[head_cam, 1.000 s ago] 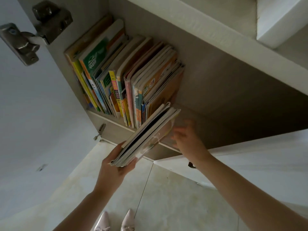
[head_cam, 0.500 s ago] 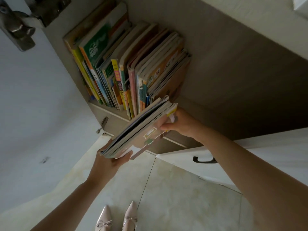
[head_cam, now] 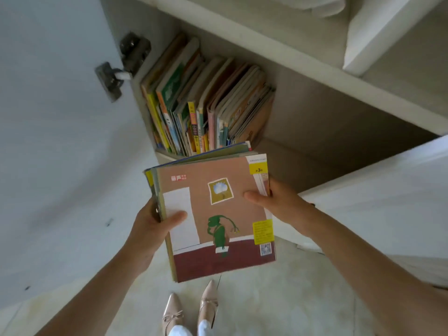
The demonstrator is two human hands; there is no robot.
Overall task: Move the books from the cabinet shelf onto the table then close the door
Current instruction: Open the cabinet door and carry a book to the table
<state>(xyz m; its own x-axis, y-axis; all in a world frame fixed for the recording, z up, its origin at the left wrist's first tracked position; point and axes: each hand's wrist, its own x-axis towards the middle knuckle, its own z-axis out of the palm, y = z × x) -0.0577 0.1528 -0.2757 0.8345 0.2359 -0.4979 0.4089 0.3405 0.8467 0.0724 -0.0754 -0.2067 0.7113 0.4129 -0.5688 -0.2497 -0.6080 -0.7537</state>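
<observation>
I hold a stack of thin books (head_cam: 218, 229) flat in front of me, below the shelf; the top cover is brown with a green figure and yellow labels. My left hand (head_cam: 150, 226) grips the stack's left edge, thumb on the cover. My right hand (head_cam: 278, 202) grips its right edge, thumb on top. Several more books (head_cam: 206, 105) stand upright, packed together, at the left end of the cabinet shelf (head_cam: 303, 132). The white cabinet door (head_cam: 60, 141) stands open on the left, hung on a metal hinge (head_cam: 121, 66).
A second white door or panel (head_cam: 388, 202) juts out at the right, close to my right forearm. An upper shelf board (head_cam: 315, 66) runs above the books. Pale tiled floor (head_cam: 278, 306) and my beige shoes (head_cam: 189, 309) lie below.
The stack has come away from the shelf and turned flat, cover up. My right hand moved from its far end to its right edge. The view has tilted downward.
</observation>
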